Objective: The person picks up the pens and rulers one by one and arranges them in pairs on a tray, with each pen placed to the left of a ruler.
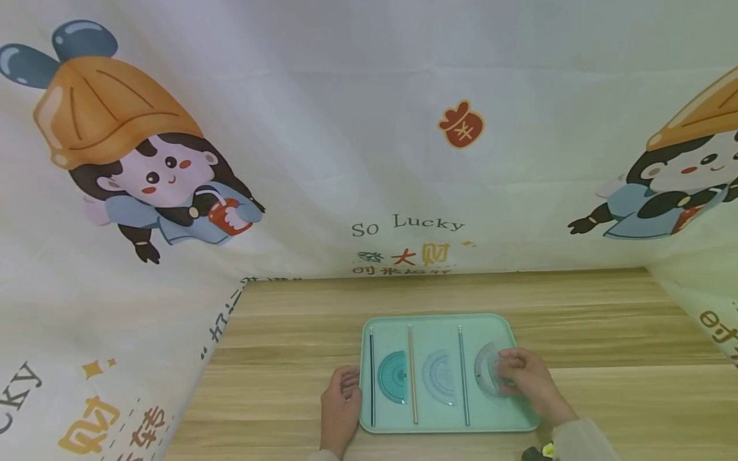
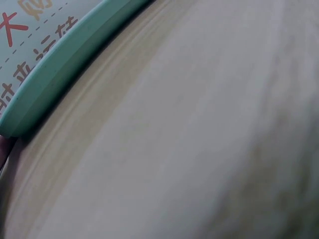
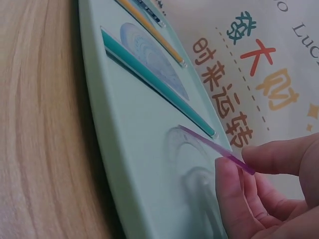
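Note:
Between thumb and fingers, my right hand (image 1: pixel 527 378) pinches the straight edge of a clear protractor (image 1: pixel 484 370) at the right end of a mint tray (image 1: pixel 426 428). That edge looks purple in the right wrist view, tilted over the tray. My left hand (image 1: pixel 340 403) lies against the tray's left side, fingers loosely bent at the rim. On the tray, a dark pencil (image 1: pixel 372 378), a teal protractor (image 1: pixel 393 378), a yellow pencil (image 1: pixel 412 374), a pale blue protractor (image 1: pixel 439 376) and a teal pencil (image 1: pixel 464 378) alternate from left to right.
The tray lies on a wood-grain table (image 1: pixel 288 358). A printed white cloth (image 1: pixel 323 128) stands behind the table and along both sides. A small black and yellow object (image 1: pixel 539 453) is partly visible by the right forearm, near the bottom edge of the head view.

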Tool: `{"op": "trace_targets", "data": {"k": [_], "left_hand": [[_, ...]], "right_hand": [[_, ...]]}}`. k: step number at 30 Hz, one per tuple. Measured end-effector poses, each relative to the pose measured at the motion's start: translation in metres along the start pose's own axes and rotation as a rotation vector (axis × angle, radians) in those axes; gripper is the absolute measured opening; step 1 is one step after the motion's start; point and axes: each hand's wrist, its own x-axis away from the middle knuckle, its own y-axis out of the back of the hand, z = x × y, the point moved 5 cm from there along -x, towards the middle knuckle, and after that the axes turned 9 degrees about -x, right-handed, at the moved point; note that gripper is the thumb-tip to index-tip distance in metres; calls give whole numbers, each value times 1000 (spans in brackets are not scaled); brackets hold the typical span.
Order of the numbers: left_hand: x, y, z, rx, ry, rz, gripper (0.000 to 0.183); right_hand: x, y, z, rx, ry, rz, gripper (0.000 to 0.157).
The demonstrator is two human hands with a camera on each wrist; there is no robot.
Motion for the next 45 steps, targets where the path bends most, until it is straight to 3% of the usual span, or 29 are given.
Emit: {"op": "trace_targets", "data": {"k": [7,24,29,45], "left_hand": [[1,0,0,3,-14,4,29],[1,2,-4,13,-21,-11,29],[1,1,-3,11,-16,-6,29],[1,2,-2,16,-32,-7,30]], "right_hand": [[-2,1,-4,84,15,-50,40],[2,-2,10,426,180,-149,36],[4,-2,11,520,155,-162,36],[4,-7,9,567,137,-136,34]]}}
